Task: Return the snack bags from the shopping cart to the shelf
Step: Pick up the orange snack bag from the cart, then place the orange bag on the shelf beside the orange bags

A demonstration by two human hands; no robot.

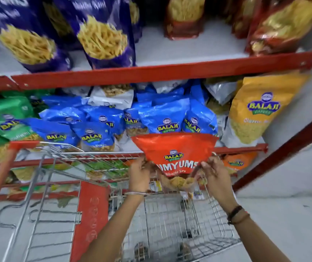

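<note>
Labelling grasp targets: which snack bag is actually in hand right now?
The orange-red Yumyums bag, held up by both the left hand and right hand above the cart; the blue bags sit untouched on the shelf.

Red bag [174, 148]: I see glossy plastic film, creased, held above the cart.
Cart [162, 220]: bare shiny metal wire, with a smooth red plastic handle.
Blue bags [162, 118]: behind the cart, shiny crinkled plastic.
Shelf edge [151, 71]: above the cart, red painted metal, smooth.
Bangle [135, 193]: I read polished metal.
</note>
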